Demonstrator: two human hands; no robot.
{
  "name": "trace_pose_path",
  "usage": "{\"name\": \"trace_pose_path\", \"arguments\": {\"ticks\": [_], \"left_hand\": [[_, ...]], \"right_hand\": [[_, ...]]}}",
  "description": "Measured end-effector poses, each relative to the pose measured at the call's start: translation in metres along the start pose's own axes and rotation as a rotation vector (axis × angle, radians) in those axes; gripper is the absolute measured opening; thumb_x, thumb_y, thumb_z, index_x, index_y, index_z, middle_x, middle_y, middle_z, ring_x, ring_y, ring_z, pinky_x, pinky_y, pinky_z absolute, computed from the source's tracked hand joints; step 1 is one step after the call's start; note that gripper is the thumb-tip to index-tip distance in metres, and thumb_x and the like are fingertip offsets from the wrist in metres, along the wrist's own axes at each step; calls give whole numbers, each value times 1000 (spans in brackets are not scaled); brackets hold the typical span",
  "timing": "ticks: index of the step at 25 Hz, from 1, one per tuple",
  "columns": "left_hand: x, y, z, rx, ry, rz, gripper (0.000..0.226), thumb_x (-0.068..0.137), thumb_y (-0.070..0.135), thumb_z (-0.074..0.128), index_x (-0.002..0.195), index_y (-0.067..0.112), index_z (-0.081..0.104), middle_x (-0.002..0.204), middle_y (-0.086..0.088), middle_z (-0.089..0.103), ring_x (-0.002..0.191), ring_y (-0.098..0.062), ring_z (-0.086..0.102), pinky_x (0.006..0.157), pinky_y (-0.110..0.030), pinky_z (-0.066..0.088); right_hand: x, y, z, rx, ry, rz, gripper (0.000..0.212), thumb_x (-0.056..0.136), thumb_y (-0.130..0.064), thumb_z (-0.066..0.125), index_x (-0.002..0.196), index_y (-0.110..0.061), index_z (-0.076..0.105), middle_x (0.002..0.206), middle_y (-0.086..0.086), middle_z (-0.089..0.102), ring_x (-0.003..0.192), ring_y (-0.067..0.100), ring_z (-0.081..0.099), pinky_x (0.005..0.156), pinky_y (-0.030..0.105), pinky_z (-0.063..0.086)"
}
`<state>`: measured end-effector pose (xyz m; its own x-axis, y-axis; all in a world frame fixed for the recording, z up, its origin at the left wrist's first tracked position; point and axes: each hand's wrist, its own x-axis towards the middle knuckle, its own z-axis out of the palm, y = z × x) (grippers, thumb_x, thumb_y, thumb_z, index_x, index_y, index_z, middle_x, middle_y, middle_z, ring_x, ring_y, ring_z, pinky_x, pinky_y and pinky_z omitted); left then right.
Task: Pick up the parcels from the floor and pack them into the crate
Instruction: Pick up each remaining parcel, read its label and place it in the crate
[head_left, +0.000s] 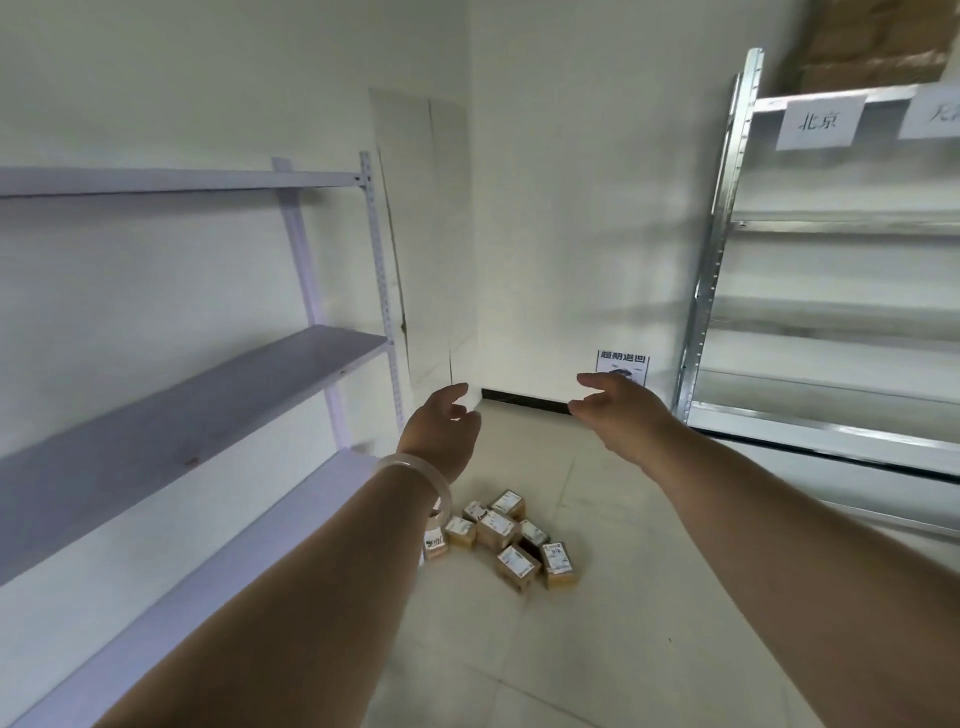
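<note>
Shelving: a white shelf rack is standing beside the left hand, a metal shelf rack beside the right hand.
Floor: pale tiles are lying below both hands.
Left hand: reaching forward, fingers spread wide, holding nothing; a pale bangle is circling the wrist.
Right hand: reaching forward, spread wide, empty.
Parcels: small brown boxes are sitting clustered on the floor, below and between the hands, untouched.

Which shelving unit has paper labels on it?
The bare-metal shelving unit on the right: two white paper labels with printed characters hang on its top shelf edge. The white shelving unit on the left has none.
</note>
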<state>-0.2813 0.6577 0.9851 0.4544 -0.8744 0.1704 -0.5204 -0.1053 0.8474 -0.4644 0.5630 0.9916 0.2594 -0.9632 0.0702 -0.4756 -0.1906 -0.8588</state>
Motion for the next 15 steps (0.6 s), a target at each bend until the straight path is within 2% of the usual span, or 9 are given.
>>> {"name": "trace_pose_path", "arguments": {"ticks": [3, 7, 11, 15], "left_hand": [[30, 25, 54, 4, 1, 13, 44, 94, 25, 44, 138, 27, 45, 130, 1, 57, 97, -10, 50, 83, -21, 35], [65, 43, 111, 10, 3, 11, 43, 95, 24, 44, 138, 26, 46, 131, 2, 56, 99, -9, 50, 87, -21, 37], [105, 41, 147, 10, -31, -26, 42, 94, 27, 45, 136, 28, 46, 130, 1, 57, 100, -20, 60, 93, -36, 51], [164, 30, 173, 2, -41, -26, 42, 95, 25, 44, 137, 26, 45, 132, 1, 56, 101, -9, 51, 86, -23, 40]], "right_hand": [[32, 30, -39, -40, 3, 19, 48, 89, -30, 58, 136, -27, 49, 122, -1, 62, 68, 10, 54, 51, 21, 37], [79, 56, -75, -53, 0, 9, 47, 90, -28, 56, 136, -26, 48, 109, -5, 65, 74, 9, 56, 53, 16, 38], [120, 74, -82, -48, -33, 9, 50, 90, -30, 58, 138, -25, 46, 122, -3, 62, 94, 14, 55, 64, 20, 39], [175, 89, -77, -46, -44, 11, 49, 90, -33, 58, 137, -29, 46, 130, -2, 59, 97, 14, 54, 60, 19, 40]]}}
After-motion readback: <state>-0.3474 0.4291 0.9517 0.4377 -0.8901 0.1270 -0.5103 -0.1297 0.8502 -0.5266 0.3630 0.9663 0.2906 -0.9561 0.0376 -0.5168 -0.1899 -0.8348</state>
